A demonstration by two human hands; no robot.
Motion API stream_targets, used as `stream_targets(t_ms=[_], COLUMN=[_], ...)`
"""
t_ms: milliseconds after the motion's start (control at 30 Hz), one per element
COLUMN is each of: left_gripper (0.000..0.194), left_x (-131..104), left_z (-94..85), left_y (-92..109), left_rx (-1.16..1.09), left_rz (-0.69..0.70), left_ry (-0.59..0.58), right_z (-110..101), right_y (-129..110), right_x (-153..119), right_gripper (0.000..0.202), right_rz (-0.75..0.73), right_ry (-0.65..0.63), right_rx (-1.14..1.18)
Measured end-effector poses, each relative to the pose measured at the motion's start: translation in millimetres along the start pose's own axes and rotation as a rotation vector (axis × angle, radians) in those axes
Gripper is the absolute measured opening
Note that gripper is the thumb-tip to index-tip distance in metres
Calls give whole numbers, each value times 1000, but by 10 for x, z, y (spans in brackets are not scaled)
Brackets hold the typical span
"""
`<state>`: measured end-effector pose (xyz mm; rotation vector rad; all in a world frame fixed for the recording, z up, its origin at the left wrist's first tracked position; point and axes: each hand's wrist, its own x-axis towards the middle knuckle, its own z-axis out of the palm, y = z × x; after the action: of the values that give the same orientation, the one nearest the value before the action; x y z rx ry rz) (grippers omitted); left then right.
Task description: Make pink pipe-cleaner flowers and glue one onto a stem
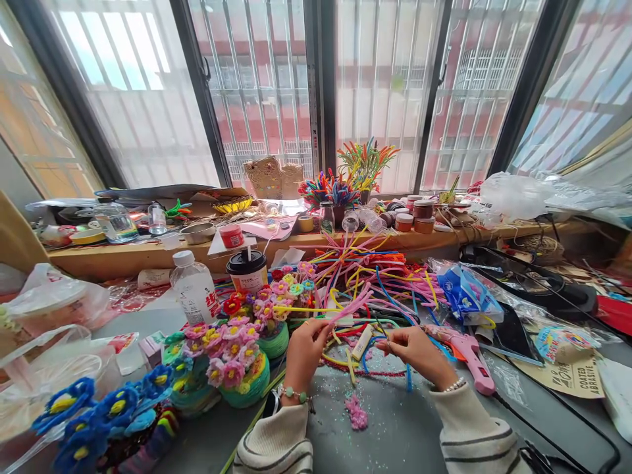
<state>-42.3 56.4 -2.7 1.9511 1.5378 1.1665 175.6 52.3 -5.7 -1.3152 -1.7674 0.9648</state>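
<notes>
My left hand [310, 345] pinches a bunch of pink pipe cleaners [356, 301], whose fuzzy ends fan out up and to the right. To its right, my right hand [412, 352] is closed on what look like scissors [379, 325]; thin dark blades point up, and the handles are mostly hidden by the fingers. A white block [363, 342] lies between the hands among loose pipe cleaners. Closer to me, a small fuzzy pink piece [356, 413] rests on the grey tabletop [336, 451], which is sprinkled with glitter.
Pots of pipe-cleaner flowers [236, 352] crowd the left, beside a plastic bottle [193, 286] and a lidded cup [247, 268]. A pink glue gun [476, 365] with its cord lies right. Behind are heaped pipe cleaners [395, 280] and a cluttered window ledge [133, 258].
</notes>
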Motion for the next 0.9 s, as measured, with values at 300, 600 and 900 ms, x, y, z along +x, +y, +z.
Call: stream_targets(t_ms=[300, 600, 900], left_gripper=[30, 30, 28], left_x=[-4, -23, -19], left_z=[19, 14, 32], left_y=[37, 80, 73], left_rx=[-89, -80, -145], left_rz=[-54, -75, -75], left_ry=[-20, -94, -81], right_z=[-42, -96, 15], right_y=[248, 307, 185], right_x=[-112, -127, -114], right_gripper=[22, 12, 12], right_rz=[160, 269, 124], right_ry=[100, 177, 187], right_rx=[-584, -697, -635])
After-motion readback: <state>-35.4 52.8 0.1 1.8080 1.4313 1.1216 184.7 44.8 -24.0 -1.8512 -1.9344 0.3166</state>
